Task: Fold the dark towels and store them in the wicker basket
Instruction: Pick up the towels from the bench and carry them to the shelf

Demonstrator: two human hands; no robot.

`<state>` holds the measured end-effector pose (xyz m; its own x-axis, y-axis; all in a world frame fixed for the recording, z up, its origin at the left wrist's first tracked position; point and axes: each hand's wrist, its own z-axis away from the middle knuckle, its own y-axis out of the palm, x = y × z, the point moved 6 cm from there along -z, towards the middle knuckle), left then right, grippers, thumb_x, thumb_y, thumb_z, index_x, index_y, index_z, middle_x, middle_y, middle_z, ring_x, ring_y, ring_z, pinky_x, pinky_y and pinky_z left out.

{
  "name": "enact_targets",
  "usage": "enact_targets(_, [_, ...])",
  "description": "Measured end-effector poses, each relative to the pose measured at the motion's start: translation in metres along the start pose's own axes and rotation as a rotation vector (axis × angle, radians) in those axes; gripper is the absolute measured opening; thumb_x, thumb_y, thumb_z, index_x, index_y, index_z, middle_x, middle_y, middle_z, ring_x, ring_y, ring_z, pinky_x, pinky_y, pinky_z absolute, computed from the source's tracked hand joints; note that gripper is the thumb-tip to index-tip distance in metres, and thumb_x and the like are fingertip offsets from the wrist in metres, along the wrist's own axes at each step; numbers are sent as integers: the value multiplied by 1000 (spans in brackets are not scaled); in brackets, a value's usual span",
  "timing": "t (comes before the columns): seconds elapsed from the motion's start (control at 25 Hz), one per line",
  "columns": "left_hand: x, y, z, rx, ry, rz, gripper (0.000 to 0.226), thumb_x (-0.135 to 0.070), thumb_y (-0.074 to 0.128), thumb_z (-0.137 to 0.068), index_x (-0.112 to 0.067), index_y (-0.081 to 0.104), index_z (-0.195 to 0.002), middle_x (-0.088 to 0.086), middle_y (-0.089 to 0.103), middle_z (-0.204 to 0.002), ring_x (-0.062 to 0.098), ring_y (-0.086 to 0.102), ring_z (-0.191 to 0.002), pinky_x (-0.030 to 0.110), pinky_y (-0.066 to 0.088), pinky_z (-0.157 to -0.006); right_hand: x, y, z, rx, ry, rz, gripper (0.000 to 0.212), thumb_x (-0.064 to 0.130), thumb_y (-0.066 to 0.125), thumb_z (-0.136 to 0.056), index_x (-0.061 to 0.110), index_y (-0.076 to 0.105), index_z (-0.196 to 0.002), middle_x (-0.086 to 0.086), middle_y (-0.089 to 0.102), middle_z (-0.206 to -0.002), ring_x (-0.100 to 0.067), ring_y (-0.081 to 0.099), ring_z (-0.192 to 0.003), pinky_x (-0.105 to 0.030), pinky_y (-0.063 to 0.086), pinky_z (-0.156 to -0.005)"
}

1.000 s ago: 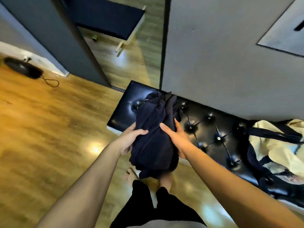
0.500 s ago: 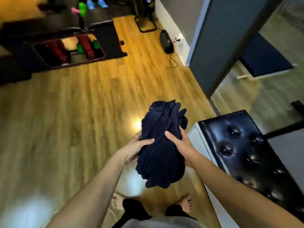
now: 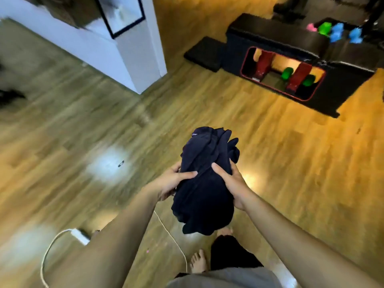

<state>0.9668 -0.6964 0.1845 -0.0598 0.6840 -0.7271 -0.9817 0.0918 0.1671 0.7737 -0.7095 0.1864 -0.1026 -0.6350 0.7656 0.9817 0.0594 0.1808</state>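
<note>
Wooden plank floor (image 3: pixel 270 163) all around, glossy, with bright glare patches. Held up in mid-air over it, near the middle of the view: a bundle of dark navy towels (image 3: pixel 205 179), folded and bunched, upper end pointing away, lower end hanging down above bare feet (image 3: pixel 198 263). Left hand (image 3: pixel 172 183) on the bundle's left side, grip curled round the cloth, thumb lying across the front. Right hand (image 3: pixel 232 183) on the right side, grip likewise wrapped round the fabric, thumb pressed on the front, fingers hidden behind. Both forearms reaching in from the lower edge. Far right, on the floor: a black rack (image 3: pixel 291 65) with a red-edged opening, red blocks and green dumbbells inside, blue and green ones on top, blurred. Upper left: a white wall corner (image 3: pixel 143 65) carrying a black-framed picture (image 3: pixel 122 15). Lower left: a white cable (image 3: pixel 47 252) trailing across the floor to a small white block (image 3: pixel 80 235). No wicker basket identifiable in the blur.
</note>
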Motion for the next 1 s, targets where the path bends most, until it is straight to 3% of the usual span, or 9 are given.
enact_targets(0.24, [-66, -154, -26, -304, 88, 222, 56, -24, 84, -79, -30, 62, -131, 0, 71, -126, 23, 69, -114, 53, 49, -106, 82, 157, -130, 298, -5, 173, 63, 42, 83, -80, 47, 51, -135, 11, 70, -122, -16, 70, -107, -39, 59, -87])
enact_targets(0.4, [-134, -238, -55, -410, 153, 323, 76, -38, 91, -62, -35, 61, -133, -1, 70, -127, 25, 68, -116, 56, 48, -106, 153, 248, -214, 417, 4, 278, 73, 46, 85, -75, 47, 49, -139, 10, 68, -126, -18, 68, -110, -45, 56, -95])
enact_targets(0.6, [-196, -327, -71, -521, 215, 433, 72, -38, 91, -66, -37, 61, -131, -2, 69, -129, 24, 68, -116, 53, 50, -105, 219, 355, -287, 564, -3, 389, 81, 48, 89, -68, 47, 49, -139, 11, 68, -126, -18, 68, -111, -47, 56, -96])
enact_targets(0.8, [-257, -441, -92, -591, 277, 447, 48, -27, 82, -83, -37, 63, -126, -3, 73, -121, 20, 72, -108, 42, 58, -94, 259, 470, -364, 623, -45, 433, 84, 47, 90, -66, 42, 48, -138, 10, 67, -127, -17, 67, -111, -45, 54, -98])
enact_targets(1.0, [-321, -582, -118, -624, 292, 418, 63, -39, 89, -68, -37, 62, -126, -2, 74, -120, 23, 72, -109, 53, 52, -103, 301, 600, -439, 618, -74, 430, 90, 53, 91, -59, 43, 48, -138, 10, 67, -125, -19, 67, -112, -47, 54, -99])
